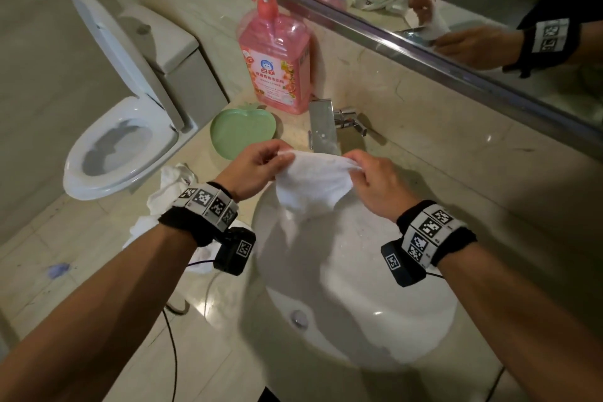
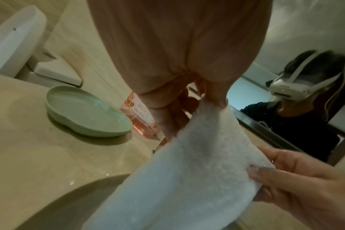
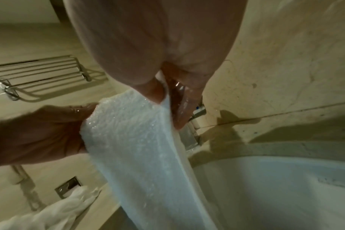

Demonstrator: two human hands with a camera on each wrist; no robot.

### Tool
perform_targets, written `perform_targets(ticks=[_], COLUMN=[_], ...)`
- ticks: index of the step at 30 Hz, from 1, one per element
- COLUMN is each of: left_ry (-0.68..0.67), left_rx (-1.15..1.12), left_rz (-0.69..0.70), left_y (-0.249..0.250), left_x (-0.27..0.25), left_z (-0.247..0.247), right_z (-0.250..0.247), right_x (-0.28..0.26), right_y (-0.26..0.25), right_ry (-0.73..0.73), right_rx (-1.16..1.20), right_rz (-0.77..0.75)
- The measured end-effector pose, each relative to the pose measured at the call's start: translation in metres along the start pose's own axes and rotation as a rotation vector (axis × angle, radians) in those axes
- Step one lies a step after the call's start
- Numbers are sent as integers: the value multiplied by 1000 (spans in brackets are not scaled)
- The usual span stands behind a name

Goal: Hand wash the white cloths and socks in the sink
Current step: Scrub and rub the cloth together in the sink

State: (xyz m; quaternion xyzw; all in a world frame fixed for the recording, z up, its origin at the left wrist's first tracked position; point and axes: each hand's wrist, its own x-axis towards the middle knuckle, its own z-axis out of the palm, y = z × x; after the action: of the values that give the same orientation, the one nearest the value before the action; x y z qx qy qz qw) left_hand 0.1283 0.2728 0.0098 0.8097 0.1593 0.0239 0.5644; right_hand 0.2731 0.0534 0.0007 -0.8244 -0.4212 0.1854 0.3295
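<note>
Currently, both hands hold one white cloth (image 1: 311, 181) stretched between them above the far rim of the sink (image 1: 359, 320), just in front of the faucet (image 1: 323, 127). The left hand (image 1: 253, 170) pinches the cloth's upper left corner; the right hand (image 1: 380, 181) pinches the upper right corner. The cloth hangs down toward the basin and shows water droplets in the right wrist view. A pile of white cloths (image 1: 163, 206) lies on the bench (image 1: 456, 153) left of the sink. A green dish (image 1: 243, 132) and a pink soap bottle (image 1: 275, 64) stand behind it.
</note>
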Motion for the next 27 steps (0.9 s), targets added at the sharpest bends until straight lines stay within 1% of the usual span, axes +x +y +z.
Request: perform_targets(ticks=[2, 4, 6, 8, 10, 12, 14, 16, 18, 22, 24, 25, 27], left_ry=[-14, -10, 3, 3, -22, -41, -49, -59, -70, -82, -45, -31, 3], left_rx=[-38, -49, -55, -42, -8, 28, -15, -115, -166, -59, 16, 9, -79], left_rz=[-26, -39, -83, -156, -249, -295, -302, -290, -289, -310, -317, -319, -295], left_y=[6, 5, -2, -15, -30, -45, -56, -61, -62, -65, -65, -64, -62], left_x=[-1, -2, -2, -1, 2, 6, 11, 19, 30, 51, 60, 64, 71], left_z=[-5, -7, -4, 4, 17, 32, 46, 58, 67, 80, 84, 87, 92], right_z=[-4, -7, -5, 2, 14, 25, 29, 29, 27, 26, 28, 29, 31], right_x=[0, 2, 2, 0, -2, -2, -2, 1, 6, 14, 17, 19, 21], right_y=[-2, -4, -5, -4, 1, 8, 11, 13, 19, 38, 45, 48, 55], right_ry=[17, 36, 11, -35, -41, 21, 52, 52, 79, 129, 142, 146, 153], right_rx=[98, 260, 404, 478, 538, 565, 562, 565, 580, 627, 623, 620, 627], right_rz=[44, 122, 201, 272, 367, 471, 533, 553, 571, 616, 640, 653, 681])
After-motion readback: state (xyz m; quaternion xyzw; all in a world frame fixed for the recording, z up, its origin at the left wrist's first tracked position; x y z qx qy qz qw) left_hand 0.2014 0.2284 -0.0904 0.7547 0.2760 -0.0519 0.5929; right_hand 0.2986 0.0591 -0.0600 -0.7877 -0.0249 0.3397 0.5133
